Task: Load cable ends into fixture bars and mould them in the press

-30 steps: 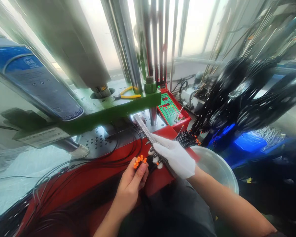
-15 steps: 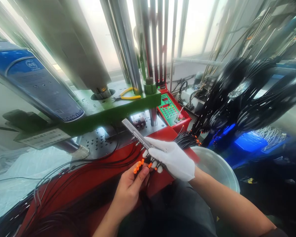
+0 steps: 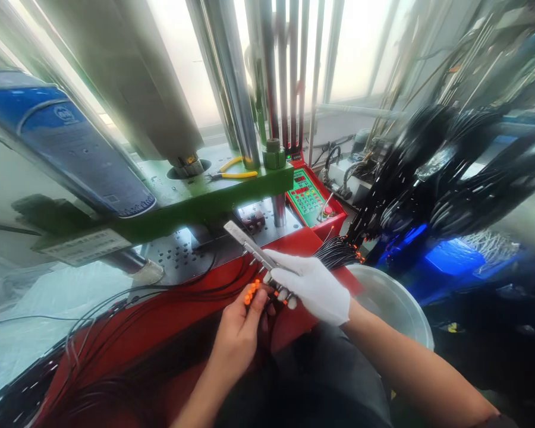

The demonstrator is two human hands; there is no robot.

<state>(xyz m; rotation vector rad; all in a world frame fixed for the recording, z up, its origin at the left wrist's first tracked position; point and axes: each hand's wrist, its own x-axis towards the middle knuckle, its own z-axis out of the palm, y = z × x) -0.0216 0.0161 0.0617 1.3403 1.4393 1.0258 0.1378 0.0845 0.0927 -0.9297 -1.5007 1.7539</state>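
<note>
My bare left hand (image 3: 237, 333) is closed in a pinch around several orange-tipped cables (image 3: 252, 291), whose ends stick up past the thumb. My right hand (image 3: 312, 290), in a white glove, grips a narrow metal bar (image 3: 244, 241) with a row of short pins along its lower edge. The bar points up and to the left, and its lower end is hidden under the glove. More orange tips (image 3: 275, 293) show at the bar beside the gloved fingers. Both hands are close together above the red machine table; whether the left fingers touch the bar I cannot tell.
A green press plate (image 3: 214, 199) carries yellow-handled pliers (image 3: 238, 173). At the left stands a blue spray can (image 3: 89, 148). Behind my hands is a red control panel (image 3: 310, 196). Black cables (image 3: 339, 252) lie by a translucent bucket (image 3: 395, 297) at the right.
My left hand, with the orange-tipped cables, has shifted slightly, and the tips sit closer together. The metal bar has dipped a little. The view has moved slightly.
</note>
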